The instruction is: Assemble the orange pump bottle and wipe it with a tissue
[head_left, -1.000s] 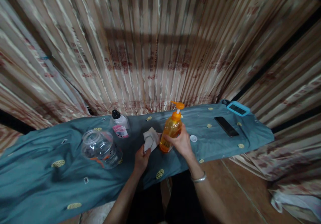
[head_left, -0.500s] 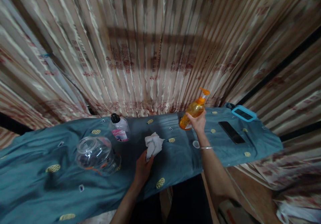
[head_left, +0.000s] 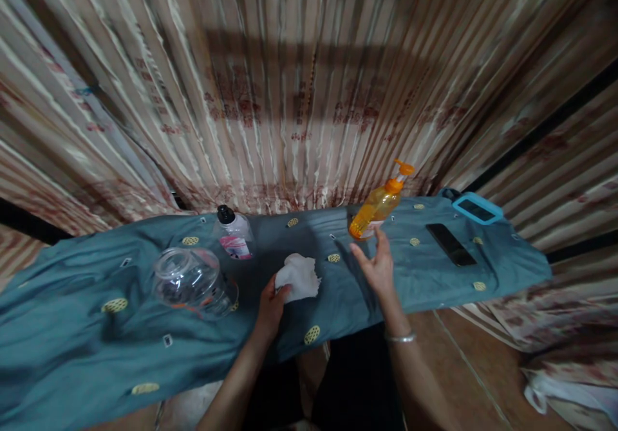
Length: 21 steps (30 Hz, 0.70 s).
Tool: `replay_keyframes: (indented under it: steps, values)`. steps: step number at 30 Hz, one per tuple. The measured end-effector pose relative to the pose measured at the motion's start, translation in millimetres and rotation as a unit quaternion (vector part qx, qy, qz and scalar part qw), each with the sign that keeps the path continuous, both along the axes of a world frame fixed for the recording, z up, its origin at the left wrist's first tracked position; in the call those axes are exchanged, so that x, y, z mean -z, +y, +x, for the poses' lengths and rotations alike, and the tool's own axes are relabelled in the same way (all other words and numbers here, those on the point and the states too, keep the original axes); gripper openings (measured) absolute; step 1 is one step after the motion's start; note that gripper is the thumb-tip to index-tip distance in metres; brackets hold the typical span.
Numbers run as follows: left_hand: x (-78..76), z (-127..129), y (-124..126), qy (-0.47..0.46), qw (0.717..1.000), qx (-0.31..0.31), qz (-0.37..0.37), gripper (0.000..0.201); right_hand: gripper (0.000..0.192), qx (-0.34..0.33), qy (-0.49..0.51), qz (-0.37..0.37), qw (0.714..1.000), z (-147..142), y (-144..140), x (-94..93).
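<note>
My left hand point(head_left: 271, 302) pinches the near left edge of a crumpled white tissue point(head_left: 300, 278) over the middle of the cloth. Just in front of the orange pump bottle point(head_left: 374, 212), my right hand point(head_left: 378, 265) has its thumb and fingers apart and holds nothing. The bottle stands on the cloth, with yellow-orange liquid inside and an orange pump on top. Left of the tissue are a clear bottle with a black cap and pink label point(head_left: 235, 238) and a large clear plastic jar point(head_left: 193, 283).
A teal patterned cloth point(head_left: 120, 354) covers the long table. On the right lie a black phone point(head_left: 450, 244) and a light-blue framed device point(head_left: 477, 208). Striped curtains point(head_left: 299, 96) hang directly behind the table.
My right hand has let go of the orange pump bottle and drawn back toward me. My left hand still holds the tissue, now spread out flatter.
</note>
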<state>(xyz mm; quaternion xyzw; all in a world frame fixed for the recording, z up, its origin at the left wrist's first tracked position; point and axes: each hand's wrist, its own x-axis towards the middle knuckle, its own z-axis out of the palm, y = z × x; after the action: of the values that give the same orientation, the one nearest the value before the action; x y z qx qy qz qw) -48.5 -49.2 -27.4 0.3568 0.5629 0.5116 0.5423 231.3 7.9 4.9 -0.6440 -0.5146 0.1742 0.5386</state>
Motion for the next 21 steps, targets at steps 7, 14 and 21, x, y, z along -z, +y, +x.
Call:
replay_keyframes:
  steps: [7,14,21]
  values:
    - [-49.0,-2,-37,-0.107,0.991,0.083,-0.007,0.056,0.095,-0.271,0.279,-0.137,0.911,-96,-79,29.8]
    - [-36.7,-24,-68,-0.085,0.994,0.056,-0.027,0.086,0.066,-0.299,0.375,-0.228,0.847,-106,-102,44.4]
    - [-11.3,-34,-38,0.007,0.995,-0.005,0.096,0.099,0.056,-0.223,0.264,-0.136,0.928,-81,-68,31.1]
